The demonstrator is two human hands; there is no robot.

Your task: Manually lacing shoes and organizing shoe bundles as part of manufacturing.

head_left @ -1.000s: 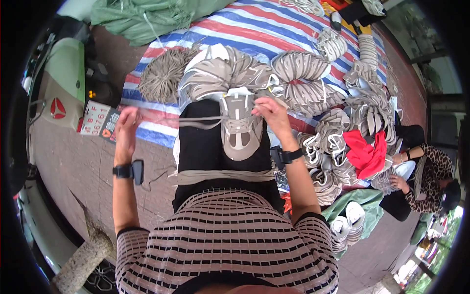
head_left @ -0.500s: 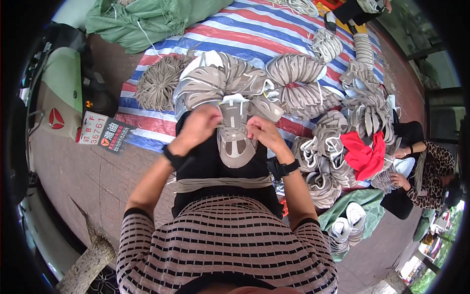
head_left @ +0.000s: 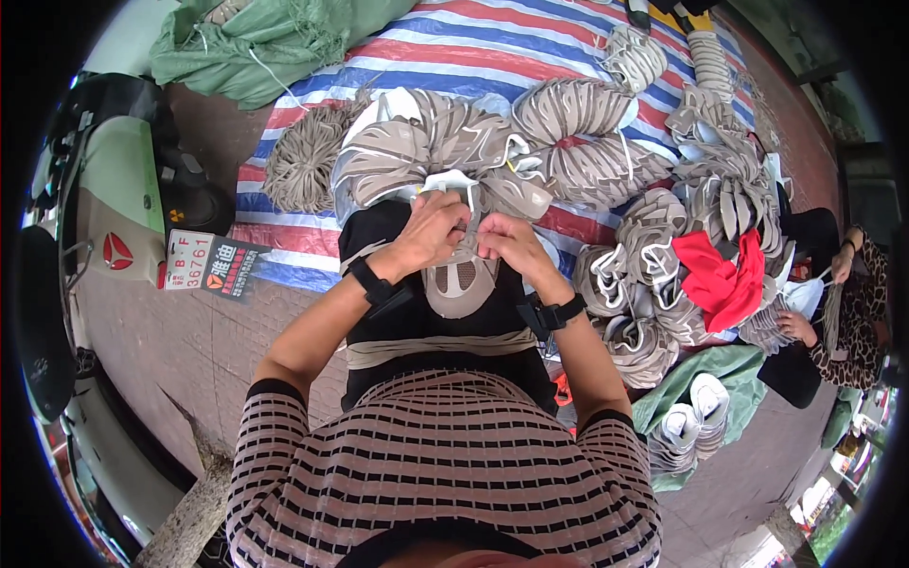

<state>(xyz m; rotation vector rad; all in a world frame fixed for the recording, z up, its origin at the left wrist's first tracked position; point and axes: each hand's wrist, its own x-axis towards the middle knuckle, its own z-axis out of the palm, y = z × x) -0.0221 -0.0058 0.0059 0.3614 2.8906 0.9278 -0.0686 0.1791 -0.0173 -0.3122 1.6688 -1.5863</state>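
Note:
A beige-grey shoe upper lies on my lap over black cloth, its rounded, meshed toe toward me. My left hand is closed over the upper's left eyelet edge, fingertips pinched on what looks like a thin pale shoelace, mostly hidden by the fingers. Close beside it, my right hand pinches at the right eyelet edge, seemingly on the same lace. A hank of pale laces runs across my lap below the toe. Just beyond my hands, a row of nested uppers rests on a striped sheet.
The striped sheet carries a bundle of laces, stacked uppers and a red cloth. A green sack lies far left, a parked scooter stands left. On the right a person handles uppers.
My left hand has moved right and over the eyelets, closer to my right hand. The upper is more covered now. The person on the right has raised one hand.

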